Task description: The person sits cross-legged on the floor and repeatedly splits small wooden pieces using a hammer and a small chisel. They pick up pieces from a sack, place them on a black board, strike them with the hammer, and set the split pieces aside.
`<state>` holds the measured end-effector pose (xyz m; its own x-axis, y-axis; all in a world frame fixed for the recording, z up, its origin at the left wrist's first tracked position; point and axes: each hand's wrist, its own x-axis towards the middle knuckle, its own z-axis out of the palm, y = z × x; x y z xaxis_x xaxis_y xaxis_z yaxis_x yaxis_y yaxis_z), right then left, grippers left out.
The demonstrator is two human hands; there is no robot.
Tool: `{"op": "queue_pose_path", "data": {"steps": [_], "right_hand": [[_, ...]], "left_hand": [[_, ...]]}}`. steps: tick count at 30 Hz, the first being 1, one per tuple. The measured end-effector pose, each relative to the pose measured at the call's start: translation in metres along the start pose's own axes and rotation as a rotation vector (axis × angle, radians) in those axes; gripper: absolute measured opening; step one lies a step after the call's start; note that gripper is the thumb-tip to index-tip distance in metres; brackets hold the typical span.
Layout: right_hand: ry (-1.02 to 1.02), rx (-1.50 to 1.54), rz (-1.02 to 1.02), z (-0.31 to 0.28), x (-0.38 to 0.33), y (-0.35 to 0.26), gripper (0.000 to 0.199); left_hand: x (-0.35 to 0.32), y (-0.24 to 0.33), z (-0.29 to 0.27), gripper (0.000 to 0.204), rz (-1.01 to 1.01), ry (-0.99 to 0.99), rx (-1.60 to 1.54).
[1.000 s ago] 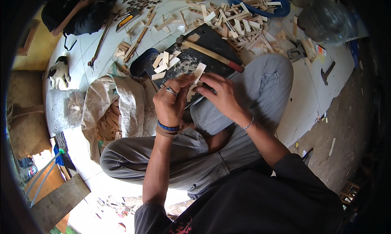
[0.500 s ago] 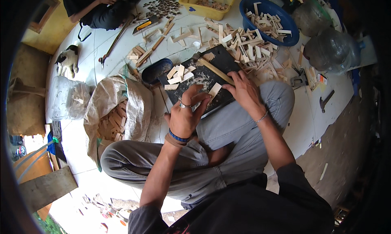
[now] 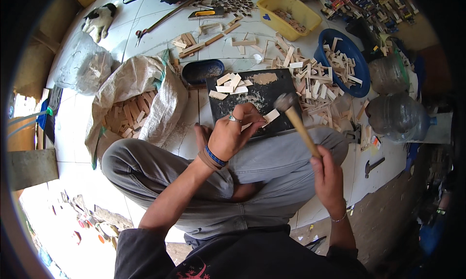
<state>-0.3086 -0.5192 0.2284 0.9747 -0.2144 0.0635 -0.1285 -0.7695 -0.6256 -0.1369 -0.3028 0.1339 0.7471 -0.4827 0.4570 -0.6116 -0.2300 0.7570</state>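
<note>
My left hand (image 3: 232, 135) pinches a small flat wooden piece (image 3: 273, 116) between thumb and fingers, low over the black board (image 3: 280, 87) in front of my crossed legs. The fist of my right hand (image 3: 331, 179) is wrapped round the wooden handle of a hammer (image 3: 304, 131). Its metal head is lifted, just right of the pinched piece and apart from it. Several pale wooden pieces (image 3: 224, 89) lie at the board's far left, with sawdust (image 3: 264, 78) beside them. Whether the pinched piece touches the board, I cannot tell.
A woven sack (image 3: 167, 89) of wooden pieces stands left. A dark oval tray (image 3: 203, 65) sits behind the board. Loose wooden strips (image 3: 323, 90) spread right toward a blue basin (image 3: 361, 87) and a yellow tub (image 3: 310, 29). Another hammer (image 3: 374, 167) lies right; a cat (image 3: 100, 20) rests far left.
My right hand has lifted the hammer off the board and drawn back toward me, its fingers now closed round the handle. My left hand still pinches the wooden piece. The view has shifted.
</note>
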Motion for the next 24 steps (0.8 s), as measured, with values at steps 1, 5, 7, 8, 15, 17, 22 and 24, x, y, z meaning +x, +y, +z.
{"op": "queue_pose_path", "data": {"steps": [1, 5, 7, 8, 15, 17, 22, 24], "right_hand": [[0.012, -0.021, -0.049, 0.006, -0.006, -0.001, 0.034], [0.003, -0.085, -0.135, 0.018, -0.019, -0.005, 0.055], [-0.033, -0.141, -0.137, 0.015, -0.019, -0.006, 0.063], [-0.043, -0.173, -0.140, 0.012, -0.019, -0.007, 0.065], [-0.021, -0.182, -0.188, 0.011, -0.016, -0.010, 0.069], [-0.019, -0.208, -0.172, 0.011, -0.016, -0.008, 0.069], [0.086, -0.188, -0.212, 0.012, -0.020, -0.004, 0.067], [0.053, -0.177, -0.236, 0.016, -0.020, -0.003, 0.066]], "left_hand": [[-0.001, -0.001, 0.000, 0.046, 0.005, -0.002, 0.008], [0.000, -0.001, 0.000, 0.046, 0.031, -0.002, -0.012], [0.000, -0.001, -0.001, 0.044, 0.011, -0.013, -0.016], [0.000, 0.000, -0.001, 0.043, 0.008, -0.015, -0.034], [0.001, 0.004, -0.002, 0.035, -0.048, -0.036, -0.112], [0.001, 0.005, -0.002, 0.032, -0.026, -0.002, -0.124], [0.001, 0.005, -0.003, 0.035, -0.078, -0.058, -0.082], [0.001, 0.004, -0.003, 0.035, -0.085, -0.060, -0.090]]}}
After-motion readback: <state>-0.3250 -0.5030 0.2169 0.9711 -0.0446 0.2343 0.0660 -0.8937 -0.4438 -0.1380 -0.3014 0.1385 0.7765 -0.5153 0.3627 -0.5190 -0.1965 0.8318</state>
